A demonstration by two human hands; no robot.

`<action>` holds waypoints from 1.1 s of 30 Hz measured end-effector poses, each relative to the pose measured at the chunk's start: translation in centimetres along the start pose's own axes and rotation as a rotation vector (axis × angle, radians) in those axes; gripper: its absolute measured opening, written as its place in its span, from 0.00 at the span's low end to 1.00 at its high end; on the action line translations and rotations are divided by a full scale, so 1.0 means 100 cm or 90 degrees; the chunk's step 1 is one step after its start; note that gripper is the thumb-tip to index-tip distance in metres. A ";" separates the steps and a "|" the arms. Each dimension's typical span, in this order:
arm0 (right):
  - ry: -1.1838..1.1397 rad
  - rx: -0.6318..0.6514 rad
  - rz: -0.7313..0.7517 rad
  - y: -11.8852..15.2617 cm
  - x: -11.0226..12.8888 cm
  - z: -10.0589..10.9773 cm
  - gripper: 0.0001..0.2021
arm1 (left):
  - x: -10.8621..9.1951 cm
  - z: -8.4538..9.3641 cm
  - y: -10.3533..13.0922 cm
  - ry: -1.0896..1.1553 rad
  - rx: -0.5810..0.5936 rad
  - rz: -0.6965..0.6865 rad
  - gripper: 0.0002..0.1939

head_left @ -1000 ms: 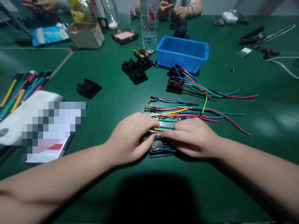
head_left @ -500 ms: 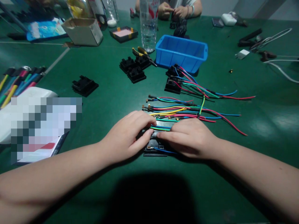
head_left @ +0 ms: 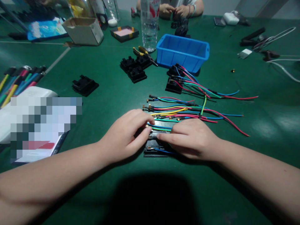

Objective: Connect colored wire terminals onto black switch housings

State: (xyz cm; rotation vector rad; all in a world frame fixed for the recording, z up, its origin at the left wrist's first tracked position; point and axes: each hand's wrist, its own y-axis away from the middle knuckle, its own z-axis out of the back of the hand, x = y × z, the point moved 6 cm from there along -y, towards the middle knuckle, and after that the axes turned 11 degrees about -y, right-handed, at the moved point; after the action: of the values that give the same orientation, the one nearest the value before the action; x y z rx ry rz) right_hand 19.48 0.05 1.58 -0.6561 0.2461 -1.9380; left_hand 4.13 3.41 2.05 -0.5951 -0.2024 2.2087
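A black plastic module (head_left: 154,153) lies flat on the green table, a blue wire running from its lower slot. Over its upper left edge is my left hand (head_left: 130,132), thumb and index finger curled close together at a wire's metal end; whether they grip it is hard to tell. My right hand (head_left: 193,137) rests on the module's right side, its index fingertip at the middle and the other fingers folded under; what they hold is hidden. Just beyond both hands lies a bundle of coloured wires (head_left: 173,109) with metal terminals.
Two wired modules (head_left: 173,85) sit before a blue bin (head_left: 182,51). Several black modules (head_left: 136,74) lie near yellow-handled pliers (head_left: 140,51), and one module (head_left: 84,85) stands apart. A phone (head_left: 47,137) is at left, a bottle (head_left: 149,28) behind. Across the table are a person's hands (head_left: 175,10).
My left thumb and index finger have shifted slightly left and back from the module's middle, uncovering more of its upper part. My right hand has hardly moved.
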 end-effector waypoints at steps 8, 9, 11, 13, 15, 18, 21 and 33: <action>-0.014 0.005 -0.013 -0.001 0.000 0.000 0.14 | -0.001 -0.005 -0.001 0.000 0.082 0.017 0.06; -0.016 0.006 -0.013 -0.001 0.000 0.000 0.14 | 0.000 -0.006 -0.001 -0.001 0.089 0.021 0.07; -0.015 0.005 -0.009 -0.001 0.000 0.000 0.14 | 0.000 -0.007 0.000 -0.004 0.085 0.019 0.07; -0.008 0.004 -0.001 -0.001 0.001 0.001 0.14 | 0.000 -0.007 0.000 -0.007 0.070 0.004 0.07; -0.004 0.005 0.000 -0.001 0.001 0.001 0.14 | 0.000 -0.005 0.000 -0.007 0.048 -0.010 0.07; -0.010 0.005 -0.003 -0.001 0.000 0.000 0.14 | 0.001 -0.004 0.000 0.007 0.033 -0.017 0.07; -0.020 0.006 -0.003 -0.001 0.000 0.000 0.14 | 0.001 -0.004 0.000 0.016 0.038 -0.017 0.07; -0.036 0.009 -0.010 0.000 -0.001 -0.001 0.14 | 0.000 -0.007 -0.001 0.030 0.073 -0.021 0.08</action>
State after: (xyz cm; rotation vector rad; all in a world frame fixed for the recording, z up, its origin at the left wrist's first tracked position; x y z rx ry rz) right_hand 19.51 0.13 1.48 -0.7042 0.1928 -1.9318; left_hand 4.51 3.40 1.48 -0.5765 -0.0606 2.1556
